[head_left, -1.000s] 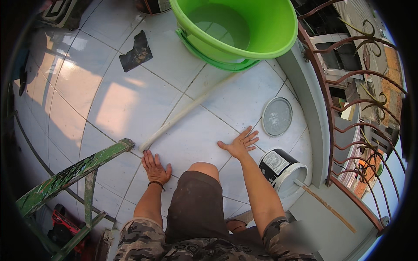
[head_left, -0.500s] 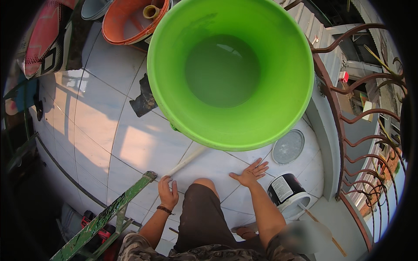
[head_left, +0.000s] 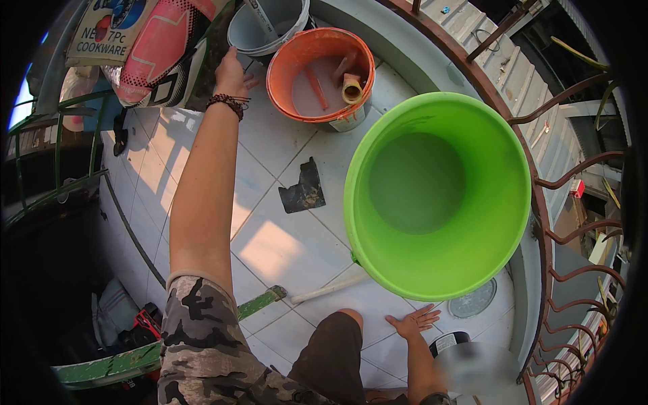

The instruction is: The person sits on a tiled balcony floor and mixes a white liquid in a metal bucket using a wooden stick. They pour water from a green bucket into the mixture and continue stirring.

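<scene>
That round grey plastic bucket (head_left: pixel 285 21) seems stiff, lightish, best rim-held; right hand (head_left: pixel 410 325) splayed, empty; left hand (head_left: pixel 231 75) part-open, grip unclear.

Person's left hand (head_left: pixel 231 77) extends near grey bucket (head_left: pixel 289 21), orange bucket (head_left: pixel 286 75) to its right; right hand (head_left: pixel 411 325) spread, green bucket (head_left: pixel 496 169) beyond it.

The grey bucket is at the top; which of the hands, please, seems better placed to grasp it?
Probably the left hand: it is stretched out close beside the grey bucket, though contact is unclear. The right hand is much lower in the view, spread open near the round lid.
</scene>
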A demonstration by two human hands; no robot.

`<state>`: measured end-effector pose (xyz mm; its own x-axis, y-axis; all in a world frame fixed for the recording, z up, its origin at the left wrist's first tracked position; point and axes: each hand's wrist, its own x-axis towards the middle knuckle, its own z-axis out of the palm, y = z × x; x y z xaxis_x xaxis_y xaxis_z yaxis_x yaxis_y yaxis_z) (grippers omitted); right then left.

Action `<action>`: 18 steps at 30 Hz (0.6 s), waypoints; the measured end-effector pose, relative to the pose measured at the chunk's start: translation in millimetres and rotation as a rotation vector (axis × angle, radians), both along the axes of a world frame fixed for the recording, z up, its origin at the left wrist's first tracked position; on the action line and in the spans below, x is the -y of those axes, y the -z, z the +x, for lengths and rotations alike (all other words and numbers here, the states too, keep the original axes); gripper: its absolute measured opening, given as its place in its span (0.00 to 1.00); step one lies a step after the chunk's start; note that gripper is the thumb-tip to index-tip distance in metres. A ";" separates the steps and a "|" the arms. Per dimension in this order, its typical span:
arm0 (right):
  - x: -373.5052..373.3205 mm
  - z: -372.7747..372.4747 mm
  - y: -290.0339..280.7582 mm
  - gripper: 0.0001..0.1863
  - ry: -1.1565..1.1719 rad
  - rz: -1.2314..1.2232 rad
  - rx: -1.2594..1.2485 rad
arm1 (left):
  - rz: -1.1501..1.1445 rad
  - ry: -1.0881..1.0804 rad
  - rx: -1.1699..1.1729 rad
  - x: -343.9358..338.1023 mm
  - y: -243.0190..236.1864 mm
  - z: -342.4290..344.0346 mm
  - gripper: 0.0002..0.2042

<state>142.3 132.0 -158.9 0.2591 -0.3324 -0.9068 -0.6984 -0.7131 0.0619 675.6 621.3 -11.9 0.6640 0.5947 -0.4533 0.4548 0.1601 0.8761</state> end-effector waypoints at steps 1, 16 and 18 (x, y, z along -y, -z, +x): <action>0.3 -0.6 1.2 0.87 0.002 -0.013 -0.010 | -0.114 0.007 0.006 -0.6 2.7 8.8 0.38; -0.1 8.6 -5.1 0.87 -0.045 -0.062 -0.033 | -0.036 -0.154 0.138 -57.1 27.6 -65.1 0.17; 0.3 7.7 -3.6 0.87 -0.061 -0.072 -0.033 | -0.010 -0.179 0.146 -58.8 28.1 -98.3 0.15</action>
<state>150.0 131.7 -155.3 0.2512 -0.3818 -0.8895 -0.6503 -0.7472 0.1370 577.2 680.1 -40.1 0.6070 0.7048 -0.3670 0.2870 0.2363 0.9283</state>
